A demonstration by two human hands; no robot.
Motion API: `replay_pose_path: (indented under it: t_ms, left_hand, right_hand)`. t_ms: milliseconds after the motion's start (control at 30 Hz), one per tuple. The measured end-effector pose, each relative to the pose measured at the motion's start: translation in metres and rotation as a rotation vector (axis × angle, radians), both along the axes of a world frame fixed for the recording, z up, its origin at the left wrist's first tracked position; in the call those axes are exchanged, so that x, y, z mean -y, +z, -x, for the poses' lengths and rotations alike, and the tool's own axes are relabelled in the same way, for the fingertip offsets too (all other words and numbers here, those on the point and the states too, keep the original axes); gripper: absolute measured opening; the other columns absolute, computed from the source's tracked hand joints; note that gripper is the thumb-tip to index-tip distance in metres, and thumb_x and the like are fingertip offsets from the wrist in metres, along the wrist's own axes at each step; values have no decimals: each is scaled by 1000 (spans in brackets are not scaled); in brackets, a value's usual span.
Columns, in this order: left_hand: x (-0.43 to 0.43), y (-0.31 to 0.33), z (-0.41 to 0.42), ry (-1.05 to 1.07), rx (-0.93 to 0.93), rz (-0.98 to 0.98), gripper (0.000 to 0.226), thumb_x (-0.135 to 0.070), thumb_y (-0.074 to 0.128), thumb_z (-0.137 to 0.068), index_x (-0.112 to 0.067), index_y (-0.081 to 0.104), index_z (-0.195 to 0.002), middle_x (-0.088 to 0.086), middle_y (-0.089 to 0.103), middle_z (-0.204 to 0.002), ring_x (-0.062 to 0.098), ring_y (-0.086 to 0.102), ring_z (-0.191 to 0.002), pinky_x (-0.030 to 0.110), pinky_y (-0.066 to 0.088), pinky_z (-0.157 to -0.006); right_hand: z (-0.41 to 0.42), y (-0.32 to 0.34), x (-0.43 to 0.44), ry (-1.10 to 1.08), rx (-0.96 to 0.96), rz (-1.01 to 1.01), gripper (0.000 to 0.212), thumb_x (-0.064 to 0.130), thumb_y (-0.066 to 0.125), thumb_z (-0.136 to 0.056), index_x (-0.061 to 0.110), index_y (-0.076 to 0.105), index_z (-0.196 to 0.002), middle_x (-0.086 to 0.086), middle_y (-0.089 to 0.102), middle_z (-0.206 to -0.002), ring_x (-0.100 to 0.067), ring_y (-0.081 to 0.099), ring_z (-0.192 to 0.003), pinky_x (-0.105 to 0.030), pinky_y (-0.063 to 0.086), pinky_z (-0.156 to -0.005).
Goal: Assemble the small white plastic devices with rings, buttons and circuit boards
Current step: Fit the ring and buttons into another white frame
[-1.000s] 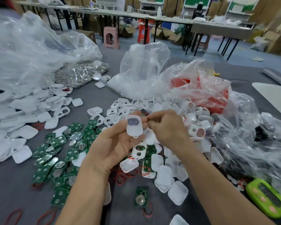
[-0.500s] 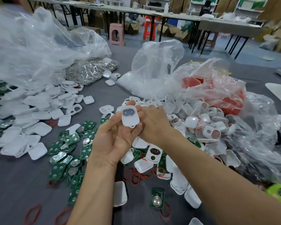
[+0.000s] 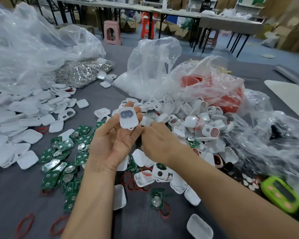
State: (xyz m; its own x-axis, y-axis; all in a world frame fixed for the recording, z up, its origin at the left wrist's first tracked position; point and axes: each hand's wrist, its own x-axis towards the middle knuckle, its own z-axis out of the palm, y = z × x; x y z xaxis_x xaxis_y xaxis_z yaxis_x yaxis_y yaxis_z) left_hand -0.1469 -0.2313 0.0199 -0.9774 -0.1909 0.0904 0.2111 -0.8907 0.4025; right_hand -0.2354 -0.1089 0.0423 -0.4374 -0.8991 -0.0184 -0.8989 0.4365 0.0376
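Note:
My left hand (image 3: 113,142) is palm up and holds a small white plastic shell (image 3: 128,119) between thumb and fingertips; the shell has a grey oval window on its face. My right hand (image 3: 160,144) sits just right of and below the shell, back upward, with its fingertips hidden behind my left palm. Green circuit boards (image 3: 64,161) with round metal cells lie scattered on the grey table at lower left. Red rubber rings (image 3: 132,184) lie under my wrists. White shell halves are heaped at left (image 3: 24,118) and at right (image 3: 197,121).
A bag of shiny metal rings (image 3: 84,73) lies at the back left beside big clear bags. A clear bag of white parts (image 3: 150,71) and one with red parts (image 3: 214,90) stand behind the piles. A green gadget (image 3: 281,195) lies at the right edge.
My right hand has left the shell's top edge and dropped to below and right of it. My left hand still holds the shell, tilted a bit more.

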Motion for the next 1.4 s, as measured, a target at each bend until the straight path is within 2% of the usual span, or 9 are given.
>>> replay_pose_path:
  t_ms: [133, 267, 367, 533, 600, 733, 833, 1067, 1400]
  left_hand:
    - [-2, 2, -1, -20, -5, 5, 45, -11, 85, -77, -5, 74, -120, 16, 73, -120, 27, 75, -101, 36, 64, -78]
    - [-6, 1, 1, -18, 30, 33, 44, -11, 84, -75, -5, 76, -118, 16, 74, -119, 28, 76, -99, 37, 64, -78]
    - [-12, 1, 4, -25, 75, 84, 31, -15, 58, -93, -6, 77, -115, 14, 75, -116, 26, 76, -99, 35, 64, -79]
    - [-30, 1, 14, -104, 120, 199, 34, -14, 75, -82, -6, 78, -114, 16, 75, -118, 27, 75, -104, 36, 64, -78]
    - [-40, -2, 18, -139, 170, 260, 35, -15, 66, -85, -7, 78, -117, 18, 72, -124, 29, 73, -110, 37, 63, -81]
    - [-54, -2, 24, -236, 181, 371, 45, -15, 84, -76, -8, 76, -119, 18, 69, -130, 31, 69, -119, 40, 62, -88]
    - [-61, -3, 28, -270, 210, 449, 40, -15, 77, -79, -10, 77, -119, 19, 70, -130, 30, 69, -118, 43, 59, -96]
    - [-71, -3, 33, -321, 256, 501, 41, -13, 72, -80, -7, 76, -120, 20, 69, -129, 29, 72, -112, 37, 63, -82]
    - [-74, -6, 33, -414, 181, 542, 46, -16, 83, -82, -12, 73, -127, 15, 70, -131, 29, 70, -117, 34, 60, -89]
  right_hand:
    - [-1, -2, -7, -70, 24, 103, 20, 10, 55, -87, 15, 54, -68, -3, 48, -63, -29, 51, -68, -32, 31, -60]
    - [1, -7, -26, -249, 171, 404, 30, 8, 61, -87, 27, 81, -100, 0, 77, -91, -24, 68, -82, -32, 52, -72]
    - [0, -3, -49, -512, 417, 957, 18, 14, 73, -87, 30, 82, -86, 14, 77, -83, -4, 68, -76, -19, 51, -70]
    - [-4, 3, -95, -731, 1023, 1368, 22, -1, 74, -88, 18, 81, -78, -5, 74, -67, -13, 65, -56, -18, 46, -48]
    - [-8, 1, -111, -769, 1153, 1424, 25, -4, 71, -90, 15, 80, -75, -11, 73, -67, -16, 67, -54, -20, 48, -47]
    - [-9, -9, -130, -847, 1338, 1470, 21, -6, 64, -94, 10, 72, -83, -13, 71, -69, -18, 66, -53, -22, 52, -48]
    - [-7, -15, -135, -833, 1291, 1399, 27, -8, 58, -95, 14, 72, -89, -14, 69, -74, -18, 61, -59, -18, 47, -48]
    - [-2, -9, -150, -636, 1212, 1345, 29, -9, 64, -90, 14, 82, -88, -8, 73, -70, -9, 63, -55, -15, 48, -51]
    - [-9, -3, -148, -596, 1213, 1335, 18, 0, 80, -80, 17, 83, -77, -16, 77, -77, -20, 66, -68, -38, 60, -73]
